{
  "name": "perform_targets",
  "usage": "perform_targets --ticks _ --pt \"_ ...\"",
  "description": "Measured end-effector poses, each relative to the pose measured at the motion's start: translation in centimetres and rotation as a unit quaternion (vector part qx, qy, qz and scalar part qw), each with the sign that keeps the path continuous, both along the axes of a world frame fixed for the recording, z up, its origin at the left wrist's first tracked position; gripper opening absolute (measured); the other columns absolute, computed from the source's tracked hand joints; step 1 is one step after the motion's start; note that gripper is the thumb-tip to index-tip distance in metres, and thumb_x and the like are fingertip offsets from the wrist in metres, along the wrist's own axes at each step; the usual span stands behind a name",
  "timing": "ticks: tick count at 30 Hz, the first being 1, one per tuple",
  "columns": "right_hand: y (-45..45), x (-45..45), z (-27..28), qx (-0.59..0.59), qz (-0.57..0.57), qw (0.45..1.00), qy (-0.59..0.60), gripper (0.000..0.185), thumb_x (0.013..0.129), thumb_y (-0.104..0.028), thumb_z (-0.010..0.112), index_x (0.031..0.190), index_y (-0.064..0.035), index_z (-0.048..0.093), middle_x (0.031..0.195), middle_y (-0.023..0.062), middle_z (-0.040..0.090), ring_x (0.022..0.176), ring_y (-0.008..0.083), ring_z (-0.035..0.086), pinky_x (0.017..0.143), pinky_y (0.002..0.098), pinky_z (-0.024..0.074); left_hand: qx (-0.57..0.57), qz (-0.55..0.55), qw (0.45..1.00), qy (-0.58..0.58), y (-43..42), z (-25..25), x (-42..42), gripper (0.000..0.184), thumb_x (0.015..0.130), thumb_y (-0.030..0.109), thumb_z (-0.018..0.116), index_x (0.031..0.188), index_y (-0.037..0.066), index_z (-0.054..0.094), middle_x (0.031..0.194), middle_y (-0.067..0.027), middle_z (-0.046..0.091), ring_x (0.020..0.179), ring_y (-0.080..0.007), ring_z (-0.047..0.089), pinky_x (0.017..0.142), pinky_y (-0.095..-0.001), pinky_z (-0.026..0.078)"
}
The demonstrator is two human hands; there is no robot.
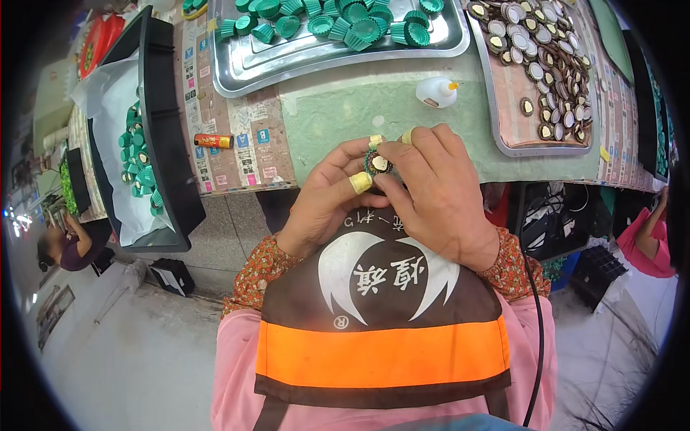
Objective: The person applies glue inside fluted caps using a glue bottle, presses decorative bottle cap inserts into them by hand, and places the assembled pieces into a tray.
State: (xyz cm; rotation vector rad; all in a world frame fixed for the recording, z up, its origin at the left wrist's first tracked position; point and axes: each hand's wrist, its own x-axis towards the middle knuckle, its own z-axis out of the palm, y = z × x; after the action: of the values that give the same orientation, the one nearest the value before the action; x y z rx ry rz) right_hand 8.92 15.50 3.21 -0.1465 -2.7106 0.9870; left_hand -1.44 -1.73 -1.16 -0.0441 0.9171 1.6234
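Between the fingertips of both hands is a small round piece [379, 164], a green fluted cup with a brown disc and a cream patch in it. My left hand [323, 190] pinches its left side with thumb and index finger, both wrapped in yellow tape. My right hand [442, 190] closes on the piece from the right with thumb and index finger. Yellow tape also shows on that hand. Just beyond lies a white squeeze bottle [433, 93] with an orange tip, on its side on the green mat [323, 122].
Green fluted cups [352, 29] lie heaped in a metal tray [248, 82] at the back. Brown discs [553, 82] fill another tray [507, 136] at right. An orange-red cylinder [213, 141] lies left. A black crate [172, 144] holds green cups. Other people [75, 248] sit at both sides.
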Motion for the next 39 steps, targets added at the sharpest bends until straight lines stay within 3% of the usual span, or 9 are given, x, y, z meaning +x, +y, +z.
perform_targets --ticks 12,21,30,39 --pt "0.2 -0.2 -0.7 -0.026 0.008 0.999 0.017 0.032 0.076 -0.004 0.076 0.105 -0.0025 0.064 0.090 0.0128 0.055 0.080 0.0322 0.051 0.072 0.0419 0.0432 -0.041 -0.031 0.998 0.042 -0.5 -0.2 -0.2 0.045 0.103 0.008 0.056 0.146 0.003 0.043 0.134 -0.0128 0.060 0.116 -0.0204 0.065 0.091 -0.0322 0.060" --pt "-0.4 -0.2 -2.6 -0.050 0.011 0.998 0.035 0.028 0.074 -0.004 0.074 0.098 -0.0048 0.060 0.091 0.0110 0.051 0.085 0.0312 0.052 0.072 0.0415 0.0437 -0.095 -0.036 0.991 0.087 -0.3 -0.2 0.1 0.041 0.103 0.012 0.056 0.140 0.001 0.043 0.126 -0.0125 0.064 0.108 -0.0178 0.067 0.087 -0.0305 0.060" --pt "-0.7 0.1 -4.2 -0.141 -0.008 0.989 0.046 0.043 0.075 -0.005 0.077 0.116 -0.0042 0.063 0.091 0.0124 0.051 0.084 0.0335 0.050 0.071 0.0422 0.0436 -0.079 -0.001 0.993 0.083 0.1 -0.2 0.0 0.032 0.102 0.013 0.053 0.131 0.000 0.046 0.121 -0.0160 0.067 0.105 -0.0187 0.069 0.082 -0.0285 0.060" --pt "-0.6 -0.1 -4.8 -0.140 0.007 0.988 0.068 0.041 0.072 -0.001 0.078 0.109 -0.0030 0.062 0.089 0.0124 0.051 0.082 0.0333 0.051 0.070 0.0424 0.0440 -0.098 -0.039 0.987 0.120 0.3 0.4 -0.3 0.029 0.101 0.010 0.053 0.128 0.001 0.046 0.120 -0.0166 0.067 0.107 -0.0187 0.069 0.082 -0.0282 0.059"
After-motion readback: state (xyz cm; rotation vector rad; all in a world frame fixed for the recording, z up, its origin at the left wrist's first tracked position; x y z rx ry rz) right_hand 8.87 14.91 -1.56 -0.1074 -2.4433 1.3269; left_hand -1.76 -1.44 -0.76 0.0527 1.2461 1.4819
